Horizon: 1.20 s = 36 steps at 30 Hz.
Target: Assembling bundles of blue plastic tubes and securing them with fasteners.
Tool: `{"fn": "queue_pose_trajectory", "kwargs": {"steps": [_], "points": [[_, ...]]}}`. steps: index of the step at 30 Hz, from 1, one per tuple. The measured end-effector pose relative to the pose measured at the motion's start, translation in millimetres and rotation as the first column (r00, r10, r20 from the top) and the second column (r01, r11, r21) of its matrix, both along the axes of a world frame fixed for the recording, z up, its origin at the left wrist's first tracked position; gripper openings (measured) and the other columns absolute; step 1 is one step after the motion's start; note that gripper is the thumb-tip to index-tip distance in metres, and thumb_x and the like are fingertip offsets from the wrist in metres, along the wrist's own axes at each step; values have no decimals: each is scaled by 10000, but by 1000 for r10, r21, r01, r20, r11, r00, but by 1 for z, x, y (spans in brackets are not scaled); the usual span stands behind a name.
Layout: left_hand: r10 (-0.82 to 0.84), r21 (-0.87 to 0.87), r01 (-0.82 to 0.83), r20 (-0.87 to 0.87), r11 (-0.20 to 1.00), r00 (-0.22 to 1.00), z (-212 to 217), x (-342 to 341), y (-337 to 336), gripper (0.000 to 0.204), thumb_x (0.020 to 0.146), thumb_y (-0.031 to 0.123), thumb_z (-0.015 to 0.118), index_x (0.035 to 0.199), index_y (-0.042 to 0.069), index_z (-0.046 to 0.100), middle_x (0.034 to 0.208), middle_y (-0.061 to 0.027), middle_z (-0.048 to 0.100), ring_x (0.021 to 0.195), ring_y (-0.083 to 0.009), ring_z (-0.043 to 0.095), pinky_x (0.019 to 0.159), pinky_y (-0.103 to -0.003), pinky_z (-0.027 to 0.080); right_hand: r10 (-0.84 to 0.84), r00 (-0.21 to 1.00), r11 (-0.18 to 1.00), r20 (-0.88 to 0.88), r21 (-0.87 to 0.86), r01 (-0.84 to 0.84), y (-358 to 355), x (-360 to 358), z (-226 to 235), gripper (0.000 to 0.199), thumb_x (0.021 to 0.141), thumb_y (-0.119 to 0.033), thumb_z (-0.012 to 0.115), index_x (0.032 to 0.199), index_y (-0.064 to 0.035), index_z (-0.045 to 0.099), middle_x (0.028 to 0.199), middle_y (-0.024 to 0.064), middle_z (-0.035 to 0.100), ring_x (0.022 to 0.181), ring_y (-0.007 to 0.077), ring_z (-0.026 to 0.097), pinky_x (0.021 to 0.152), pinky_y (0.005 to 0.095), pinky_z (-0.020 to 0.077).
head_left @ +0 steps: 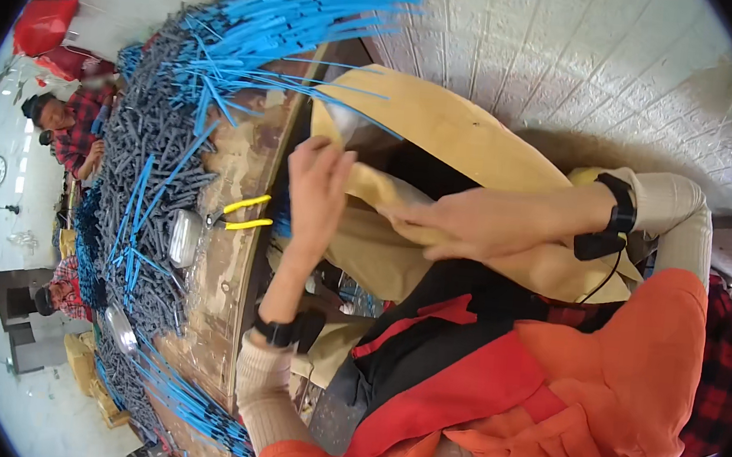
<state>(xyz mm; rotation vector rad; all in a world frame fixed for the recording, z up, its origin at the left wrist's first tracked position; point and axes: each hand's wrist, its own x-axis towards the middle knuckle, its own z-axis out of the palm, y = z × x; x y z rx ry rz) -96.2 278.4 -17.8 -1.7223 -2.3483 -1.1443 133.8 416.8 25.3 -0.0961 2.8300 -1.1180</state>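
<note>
Tan sack (470,129) is beside the edge of the wooden table (238,143), before the person, its mouth apparently spread. Left hand (317,191) has fingers curled onto its rim; right hand (478,225) is at the fold, blurred, so I cannot tell its grip. It seems light, bendable, easily creased; pinching the rim probably suits best.

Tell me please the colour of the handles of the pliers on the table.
Yellow handles, best seen in the head view.

a creased tan sack (458,123) bends beside the table's edge (275,153).
</note>
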Motion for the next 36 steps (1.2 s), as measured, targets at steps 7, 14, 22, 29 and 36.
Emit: {"fn": "queue_pose_trajectory", "kwargs": {"steps": [7,14,22,29,36], "points": [[147,-74,-128,390,989,909,-11,-2,-17,181,845,25,646,1023,18,615,1165,-132,575,1103,-247,553,869,-326,480,-30,993,881,-117,465,82,70,-4,-53,426,934,-236,558,1293,-25,469,1055,192,600,916,359,601,813,439,485],[72,-4,-104,745,995,663,-34,-19,3,406,814,-79,590,1195,52,534,1088,-96,626,1007,-161,601,841,-280,497,-286,957,950,55,147,276,106,-72,-26,472,951,-349,558,1203,47,510,1070,246,622,1016,362,602,856,406,489],[127,-71,-115,777,991,617,-100,7,36,481,790,-102,579,1245,31,495,1017,-117,671,889,-172,655,764,-268,519,-209,914,947,347,-162,277,99,-150,-53,441,923,-360,563,1074,53,575,841,140,676,711,224,667,647,323,543],[121,-83,-88,640,993,759,-75,64,5,438,742,-98,581,1159,35,569,1021,-131,646,949,-256,639,804,-325,499,-333,930,926,155,-129,354,166,-143,-24,299,883,-271,587,888,20,656,704,80,661,523,144,614,479,266,509],[112,24,-126,318,992,942,-7,56,-46,239,746,-116,553,916,16,655,947,-113,634,854,-207,600,736,-284,479,-195,886,880,422,-323,347,152,-143,27,359,880,-266,621,1081,30,587,992,143,588,798,207,634,683,297,528]]}}
